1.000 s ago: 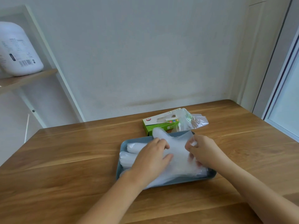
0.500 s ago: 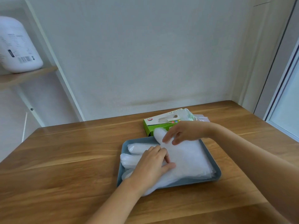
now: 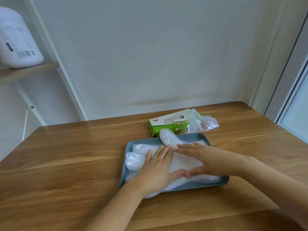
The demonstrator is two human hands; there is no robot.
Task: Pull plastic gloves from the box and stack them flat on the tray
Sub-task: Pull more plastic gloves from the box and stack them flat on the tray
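1. Two bare hands lie flat on the pile in the lower middle of the frame. The left hand (image 3: pixel 156 169) has its fingers straight and slightly spread on the plastic. The right hand (image 3: pixel 206 160), reaching in from the lower right, is also flat with fingers extended, its fingertips close to those of the left. Neither pinches anything; both press down on the top sheet.
2. Under them is a stack of thin, translucent white plastic gloves (image 3: pixel 138 159), lying in the shallow blue-grey rectangular tray (image 3: pixel 124 172) on the wooden worktop (image 3: pixel 66 164). The gloves cannot be counted, though several layered fingertips show at the tray's left side.
3. The stack is not fully flat. One glove finger (image 3: pixel 166 137) bulges up over the tray's far rim, and a cuff edge hangs over the near rim toward the bottom of the frame.
4. Just beyond the tray, right of centre, lies the green and white cardboard glove box (image 3: pixel 166 125), with crumpled clear plastic (image 3: pixel 205 124) spilling from its right end.
5. Judged from this, the task is well under way: a number of gloves are out and stacked, and the step in hand looks like smoothing the newest one. Left to do: flatten the raised finger, tuck in the overhang, and pull more gloves if the box holds any; its contents are not visible.
6. At the upper left, a white plastic jug (image 3: pixel 18 39) sits on a wooden shelf (image 3: pixel 30 70).
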